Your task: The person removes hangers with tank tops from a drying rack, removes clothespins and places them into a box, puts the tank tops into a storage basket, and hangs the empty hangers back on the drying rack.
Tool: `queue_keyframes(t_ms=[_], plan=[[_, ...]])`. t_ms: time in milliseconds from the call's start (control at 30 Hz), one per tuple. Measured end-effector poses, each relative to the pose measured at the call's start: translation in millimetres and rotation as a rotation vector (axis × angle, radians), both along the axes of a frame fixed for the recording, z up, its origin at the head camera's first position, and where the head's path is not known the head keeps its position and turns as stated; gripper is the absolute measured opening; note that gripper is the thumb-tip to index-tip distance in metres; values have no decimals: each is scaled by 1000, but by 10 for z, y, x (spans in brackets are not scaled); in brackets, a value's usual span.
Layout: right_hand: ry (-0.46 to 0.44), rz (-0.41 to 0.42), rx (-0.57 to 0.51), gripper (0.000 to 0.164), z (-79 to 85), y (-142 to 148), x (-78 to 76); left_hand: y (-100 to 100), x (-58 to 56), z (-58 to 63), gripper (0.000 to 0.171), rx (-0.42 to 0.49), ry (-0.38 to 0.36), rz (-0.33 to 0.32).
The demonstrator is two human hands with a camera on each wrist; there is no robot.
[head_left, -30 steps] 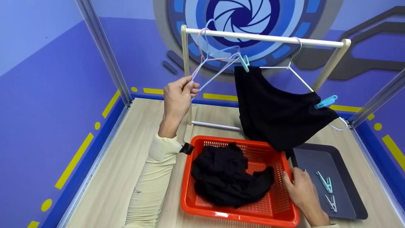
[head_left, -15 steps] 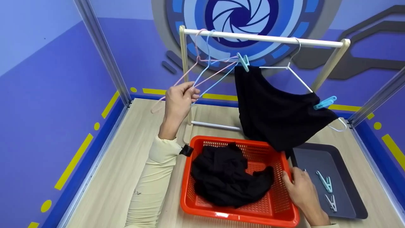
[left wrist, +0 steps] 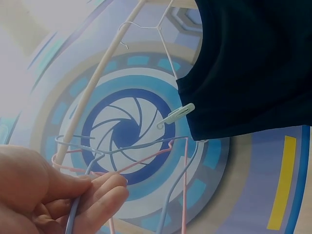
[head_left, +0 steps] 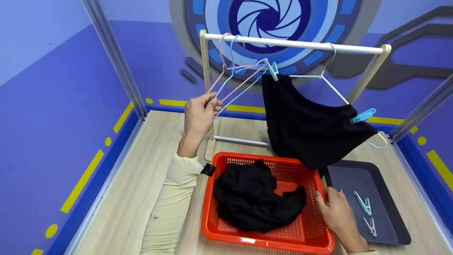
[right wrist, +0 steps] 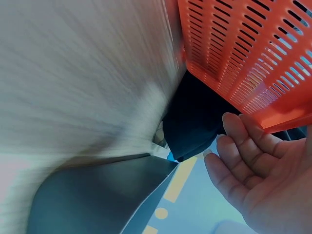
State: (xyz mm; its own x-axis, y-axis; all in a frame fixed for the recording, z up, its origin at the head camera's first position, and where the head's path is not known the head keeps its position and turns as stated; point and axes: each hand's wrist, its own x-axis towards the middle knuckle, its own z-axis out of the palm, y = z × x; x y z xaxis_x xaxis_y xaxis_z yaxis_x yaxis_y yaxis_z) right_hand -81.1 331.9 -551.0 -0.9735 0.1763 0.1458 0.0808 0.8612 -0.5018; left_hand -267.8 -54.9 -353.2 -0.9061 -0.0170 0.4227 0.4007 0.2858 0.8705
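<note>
Left hand (head_left: 199, 115): thumb and fingers pinch the sloping arm of the blue hanger (head_left: 225, 84); its hook is over the rod (head_left: 283, 41) above that hand, pink hanger (head_left: 244, 82) just behind. Hanger judged light, stiff, somewhat slick; best held at the neck. Right hand (head_left: 338, 210): fingers loosely bent, touching the basket (head_left: 267, 243) rim.

Left arm (head_left: 171, 205) extended, left hand (head_left: 200, 112) raised — fingers (left wrist: 106, 204) pinching; right hand (head_left: 339, 210) lower — fingers bent.
</note>
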Motion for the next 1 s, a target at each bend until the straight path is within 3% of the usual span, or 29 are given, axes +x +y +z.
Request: queue_keyframes(t_ms=[233,600,1000], plan=[[31,0,8,30,-10,-10,5,-2,16,1,25,-30,5,14],[6,-9,12,31,0,-13,0,-1,1,-10,23,-52,30,35],[1,-8,14,30,4,-11,0,-15,16,-41,26,-97,102,99]])
